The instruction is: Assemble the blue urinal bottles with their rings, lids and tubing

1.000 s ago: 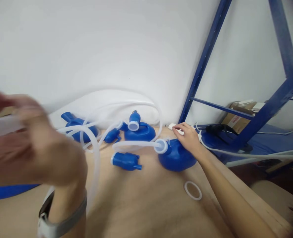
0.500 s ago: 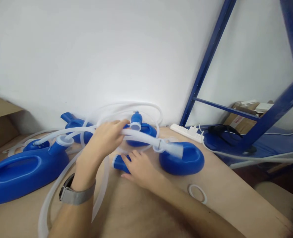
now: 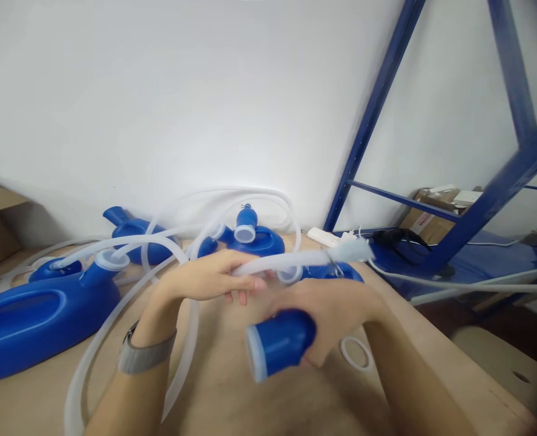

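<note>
My left hand (image 3: 207, 280), with a grey watch on the wrist, is closed round a translucent white hose (image 3: 290, 260) and holds it level above the wooden table (image 3: 259, 406). The hose's free end points right, past a blue container (image 3: 336, 271). My right hand (image 3: 336, 315) grips a short blue connector piece (image 3: 277, 344) lifted off the table, its white-rimmed open end facing me. The two hands are close together, the connector just below the hose.
A large blue container (image 3: 36, 318) lies at the left with hose attached. More blue containers (image 3: 254, 239) and loops of hose sit by the wall. A white ring (image 3: 355, 353) lies on the table. A blue metal rack (image 3: 477, 206), a power strip (image 3: 327, 236) and cardboard boxes stand at the right.
My right hand came back from the power strip, took the blue connector off the table and lifted it toward me. My left hand brought the hose in and raised its free end.
</note>
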Demonstrator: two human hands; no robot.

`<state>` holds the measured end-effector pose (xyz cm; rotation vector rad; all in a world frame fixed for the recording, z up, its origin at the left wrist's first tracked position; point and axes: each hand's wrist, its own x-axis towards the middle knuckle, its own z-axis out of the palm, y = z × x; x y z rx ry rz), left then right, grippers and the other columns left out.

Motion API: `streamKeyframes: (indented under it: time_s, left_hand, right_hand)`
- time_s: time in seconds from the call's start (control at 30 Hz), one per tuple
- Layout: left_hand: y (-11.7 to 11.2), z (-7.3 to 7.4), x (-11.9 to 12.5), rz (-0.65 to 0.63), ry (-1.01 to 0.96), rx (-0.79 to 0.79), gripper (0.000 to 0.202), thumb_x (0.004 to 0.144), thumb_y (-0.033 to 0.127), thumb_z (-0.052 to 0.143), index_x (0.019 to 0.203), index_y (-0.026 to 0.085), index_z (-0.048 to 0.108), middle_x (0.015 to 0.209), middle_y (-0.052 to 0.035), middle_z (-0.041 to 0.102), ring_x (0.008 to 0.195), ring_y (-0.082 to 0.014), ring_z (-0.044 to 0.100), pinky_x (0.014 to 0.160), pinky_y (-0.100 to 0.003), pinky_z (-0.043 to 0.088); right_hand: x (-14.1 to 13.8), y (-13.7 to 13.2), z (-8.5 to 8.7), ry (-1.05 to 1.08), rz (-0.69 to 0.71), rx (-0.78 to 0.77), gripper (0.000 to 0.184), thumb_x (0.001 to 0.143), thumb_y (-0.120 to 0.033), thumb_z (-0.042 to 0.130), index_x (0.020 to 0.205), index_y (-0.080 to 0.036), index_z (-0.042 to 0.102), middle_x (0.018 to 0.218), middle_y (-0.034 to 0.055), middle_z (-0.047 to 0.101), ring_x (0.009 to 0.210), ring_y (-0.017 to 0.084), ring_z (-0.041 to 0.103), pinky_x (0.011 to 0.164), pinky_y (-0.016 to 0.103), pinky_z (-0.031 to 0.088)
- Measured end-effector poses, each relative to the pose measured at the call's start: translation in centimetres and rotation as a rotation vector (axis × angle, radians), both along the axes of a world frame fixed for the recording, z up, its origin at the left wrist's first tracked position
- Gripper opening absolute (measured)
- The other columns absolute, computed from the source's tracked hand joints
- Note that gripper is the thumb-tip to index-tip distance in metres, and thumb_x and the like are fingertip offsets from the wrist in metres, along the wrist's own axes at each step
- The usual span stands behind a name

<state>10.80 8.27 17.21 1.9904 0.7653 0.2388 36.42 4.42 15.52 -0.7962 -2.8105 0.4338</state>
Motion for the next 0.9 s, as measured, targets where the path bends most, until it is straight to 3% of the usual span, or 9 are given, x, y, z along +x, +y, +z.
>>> streamKeyframes:
  time_s: [0.1, 0.23, 0.4, 0.53, 0.63, 0.73, 0.9]
  left_hand:
    - [0.7, -0.8, -0.7, 0.061, 0.06, -0.093, 0.052, 0.094, 0.059, 0.065, 0.134, 0.026, 0.063, 0.1, -0.005, 0.069, 0.086, -0.0228, 0.071, 0.068, -0.031, 0.057]
    - [2.1, -2.3, -2.8, 0.098, -0.025, -0.087, 0.058, 0.092, 0.059, 0.068, 0.137, 0.025, 0.061, 0.076, 0.0021, 0.057, 0.068, -0.0159, 0.058, 0.067, -0.029, 0.054]
    - [3.9, -4.7, -6.7, 0.193, -0.159, -0.145, 0.07, 0.09, 0.066, 0.067, 0.145, 0.025, 0.056, 0.07, 0.0057, 0.039, 0.059, -0.0131, 0.04, 0.054, -0.024, 0.041]
    - [4.1, -5.0, -9.2, 0.352, -0.102, -0.086, 0.065, 0.095, 0.071, 0.056, 0.135, 0.02, 0.065, 0.067, 0.0047, 0.036, 0.059, -0.014, 0.038, 0.053, -0.025, 0.039]
    - [3.7, -4.0, -10.3, 0.386, -0.105, 0.05, 0.064, 0.094, 0.067, 0.06, 0.139, 0.022, 0.065, 0.074, -0.001, 0.056, 0.069, -0.018, 0.052, 0.064, -0.029, 0.049]
    - [3.4, -3.0, -9.8, 0.474, -0.149, 0.139, 0.069, 0.092, 0.064, 0.066, 0.15, 0.028, 0.056, 0.099, -0.0055, 0.073, 0.09, -0.0241, 0.065, 0.083, -0.034, 0.056]
    - [3.3, -2.2, -6.7, 0.417, -0.125, 0.304, 0.056, 0.094, 0.06, 0.063, 0.136, 0.025, 0.069, 0.128, -0.0085, 0.074, 0.125, -0.0333, 0.063, 0.111, -0.045, 0.048]
  right_hand:
    - [3.2, -0.4, 1.9, 0.059, 0.074, -0.222, 0.064, 0.067, -0.044, 0.09, 0.126, -0.029, 0.072, 0.114, 0.0013, 0.079, 0.097, 0.022, 0.076, 0.09, 0.031, 0.06]
    - [5.0, 0.6, 1.3, 0.453, -0.047, -0.263, 0.074, 0.061, -0.06, 0.089, 0.125, -0.027, 0.069, 0.119, 0.0079, 0.075, 0.112, 0.03, 0.072, 0.095, 0.043, 0.059]
    - [2.6, 2.4, -0.3, 0.983, -0.3, -0.341, 0.094, 0.059, -0.077, 0.084, 0.137, -0.031, 0.06, 0.122, 0.0108, 0.073, 0.126, 0.039, 0.066, 0.094, 0.055, 0.061]
    - [0.8, 3.5, 0.0, 1.322, -0.427, -0.3, 0.089, 0.062, -0.059, 0.091, 0.14, -0.035, 0.055, 0.126, 0.0081, 0.074, 0.127, 0.038, 0.065, 0.103, 0.058, 0.057]
    - [0.3, 4.3, -0.1, 1.516, -0.493, -0.298, 0.09, 0.062, -0.044, 0.095, 0.139, -0.043, 0.05, 0.129, 0.002, 0.071, 0.123, 0.033, 0.067, 0.101, 0.058, 0.059]
    - [0.0, 4.9, -0.6, 1.628, -0.531, -0.273, 0.086, 0.064, -0.037, 0.095, 0.135, -0.047, 0.048, 0.134, -0.0032, 0.066, 0.124, 0.029, 0.065, 0.095, 0.057, 0.063]
    - [-0.4, 5.2, -1.1, 1.673, -0.506, -0.298, 0.068, 0.066, -0.038, 0.095, 0.122, -0.04, 0.056, 0.122, -0.0031, 0.069, 0.119, 0.026, 0.067, 0.098, 0.056, 0.061]
